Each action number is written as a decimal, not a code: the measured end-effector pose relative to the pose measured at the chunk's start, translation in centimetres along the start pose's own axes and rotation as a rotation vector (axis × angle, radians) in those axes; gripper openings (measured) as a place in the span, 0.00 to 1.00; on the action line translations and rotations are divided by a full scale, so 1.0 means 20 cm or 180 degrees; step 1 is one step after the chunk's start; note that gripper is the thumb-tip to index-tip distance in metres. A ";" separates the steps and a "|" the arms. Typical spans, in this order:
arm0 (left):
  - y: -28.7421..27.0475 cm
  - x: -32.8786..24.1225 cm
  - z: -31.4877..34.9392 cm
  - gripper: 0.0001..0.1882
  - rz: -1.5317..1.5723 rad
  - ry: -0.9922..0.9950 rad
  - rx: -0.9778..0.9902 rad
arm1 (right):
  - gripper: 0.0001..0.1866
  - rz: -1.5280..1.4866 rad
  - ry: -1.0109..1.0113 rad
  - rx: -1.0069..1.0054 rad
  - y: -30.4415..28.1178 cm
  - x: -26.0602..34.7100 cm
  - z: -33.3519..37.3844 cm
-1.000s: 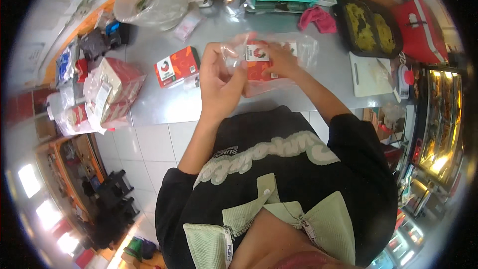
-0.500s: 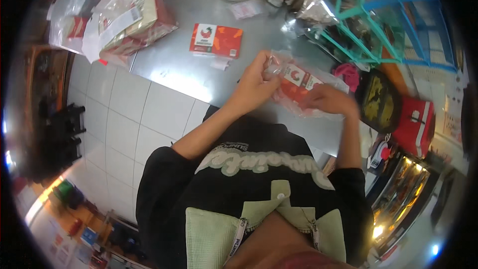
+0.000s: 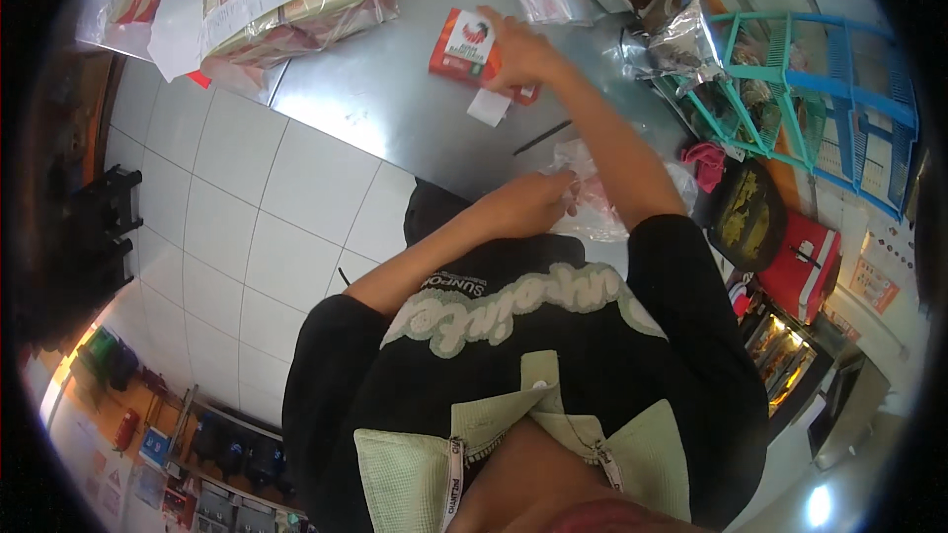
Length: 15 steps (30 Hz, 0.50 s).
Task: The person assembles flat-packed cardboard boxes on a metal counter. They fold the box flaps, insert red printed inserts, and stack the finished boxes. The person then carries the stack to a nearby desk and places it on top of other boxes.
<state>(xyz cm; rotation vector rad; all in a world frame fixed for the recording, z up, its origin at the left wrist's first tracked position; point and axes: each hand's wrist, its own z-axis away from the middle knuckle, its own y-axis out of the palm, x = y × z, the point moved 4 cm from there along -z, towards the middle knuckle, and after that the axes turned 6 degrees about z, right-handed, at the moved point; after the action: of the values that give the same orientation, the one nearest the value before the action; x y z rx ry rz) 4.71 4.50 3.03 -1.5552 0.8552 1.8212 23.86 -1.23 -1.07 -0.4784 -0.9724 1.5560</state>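
My right hand [image 3: 525, 57] reaches across the metal table [image 3: 341, 89] and grips a red-orange flat box [image 3: 462, 47] with a white label. Its fingers lie over the far edge and the thumb is at the near side. A small white paper slip [image 3: 489, 107] sticks out below the box. Close to my body, my left hand [image 3: 533, 203] pinches the edge of a clear plastic bag [image 3: 602, 222]. A pinkish-red tint shows in the bag, partly behind my right forearm; I cannot make out its contents.
A large plastic-wrapped package [image 3: 291, 15] with a paper slip stands at the far left. A thin black stick [image 3: 542, 137] lies between my hands. To the right are a foil pouch [image 3: 686, 44], teal baskets [image 3: 765, 89], a pink cloth [image 3: 704, 166] and a red bag [image 3: 802, 262].
My right hand has left the plastic bag and moved far and left onto the box on the table. My left hand has drawn slightly nearer my body, still at the bag.
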 end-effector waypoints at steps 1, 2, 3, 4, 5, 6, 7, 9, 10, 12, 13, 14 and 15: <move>-0.02 -0.02 0.00 0.13 -0.0024 -0.0030 0.0021 | 0.66 -0.0181 -0.0090 -0.0125 -0.01 -0.07 -0.02; -0.03 -0.03 -0.01 0.12 -0.0049 -0.0063 0.0056 | 0.66 -0.0370 -0.0168 -0.0254 -0.03 -0.17 -0.04; -0.04 -0.04 -0.02 0.13 0.0015 -0.0034 0.0089 | 0.65 -0.0581 -0.0222 -0.0398 -0.04 -0.25 -0.03; -0.06 -0.05 -0.03 0.13 0.0073 -0.0022 0.0111 | 0.65 -0.0629 -0.0272 -0.0711 -0.08 -0.30 0.01; -0.06 -0.05 -0.04 0.13 0.0128 -0.0012 0.0149 | 0.64 -0.0680 -0.0303 -0.1031 -0.12 -0.37 0.05; -0.07 -0.07 -0.05 0.13 0.0135 0.0020 0.0129 | 0.64 -0.0715 -0.0312 -0.1364 -0.19 -0.42 0.11; -0.08 -0.09 -0.06 0.13 0.0140 0.0056 0.0113 | 0.62 -0.0963 -0.0284 -0.1507 -0.28 -0.42 0.23; -0.10 -0.09 -0.08 0.15 0.0286 0.0017 -0.0008 | 0.59 -0.1450 -0.0220 -0.1828 -0.43 -0.42 0.51; -0.09 -0.08 -0.10 0.16 0.0465 -0.0052 -0.0087 | 0.60 -0.1625 0.0015 -0.1778 -0.40 -0.56 0.62; -0.06 -0.08 -0.13 0.18 0.0802 -0.0172 -0.0200 | 0.59 -0.2655 0.0203 -0.1769 -0.36 -0.74 0.92; -0.07 -0.12 -0.14 0.20 0.0955 -0.0214 -0.0313 | 0.58 -0.3494 0.0069 -0.1775 -0.35 -0.74 1.08; -0.06 -0.16 -0.17 0.21 0.1086 -0.0253 -0.0402 | 0.56 -0.4046 0.0059 -0.1827 -0.27 -0.81 1.24; -0.04 -0.21 -0.21 0.24 0.1171 -0.0156 -0.0410 | 0.55 -0.4614 0.0025 -0.1886 -0.13 -0.88 1.39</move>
<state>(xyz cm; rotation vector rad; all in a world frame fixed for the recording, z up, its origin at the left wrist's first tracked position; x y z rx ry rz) 8.54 1.53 6.62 -1.4973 1.0752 2.2021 8.59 -26.84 13.08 -0.0671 -1.2998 -0.0435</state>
